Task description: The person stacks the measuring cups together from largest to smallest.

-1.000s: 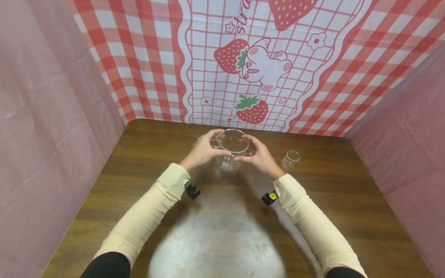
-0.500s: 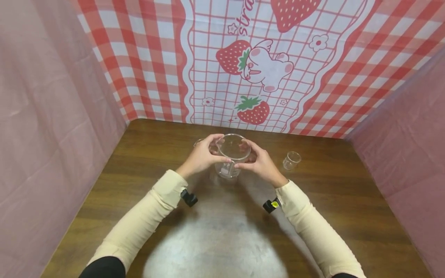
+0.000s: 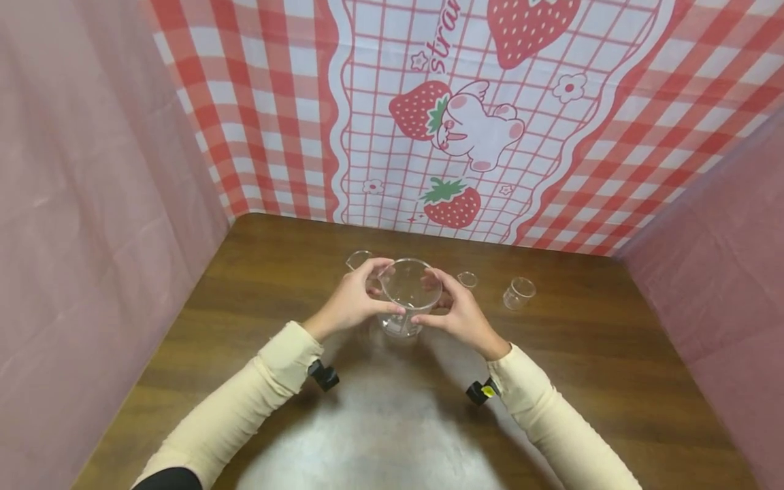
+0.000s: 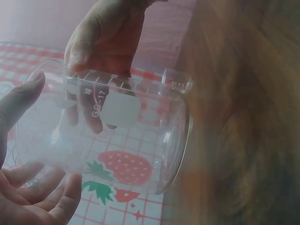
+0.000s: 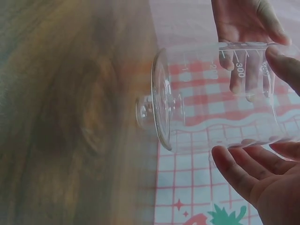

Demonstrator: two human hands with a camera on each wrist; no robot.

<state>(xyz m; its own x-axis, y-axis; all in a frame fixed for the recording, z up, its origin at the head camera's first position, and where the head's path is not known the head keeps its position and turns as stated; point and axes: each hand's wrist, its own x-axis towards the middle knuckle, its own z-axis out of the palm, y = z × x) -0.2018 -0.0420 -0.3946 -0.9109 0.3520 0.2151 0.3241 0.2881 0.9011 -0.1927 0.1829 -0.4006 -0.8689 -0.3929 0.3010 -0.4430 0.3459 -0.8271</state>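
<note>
Both hands hold a large clear glass beaker (image 3: 409,289) between them, near the upper rim. My left hand (image 3: 352,299) grips its left side, thumb across the front. On the opposite side my right hand (image 3: 462,314) mirrors it, fingers curled behind the glass. White graduation marks and a white label patch show on the beaker (image 4: 154,112) in the left wrist view. Its base appears raised off the wooden table in the right wrist view, with a faint reflection below. The far fingers show through the glass.
Small glass beakers stand behind: one (image 3: 359,259) past the left hand, one (image 3: 467,279) past the right hand, another (image 3: 519,293) farther right. The wooden table (image 3: 245,286) meets a strawberry-print checked cloth (image 3: 288,136) at the back. Pink curtains (image 3: 92,204) hang at both sides.
Both hands have drawn the large beaker toward me, away from the back cloth. More of the left small beaker shows, and another small one has come into sight behind the right hand.
</note>
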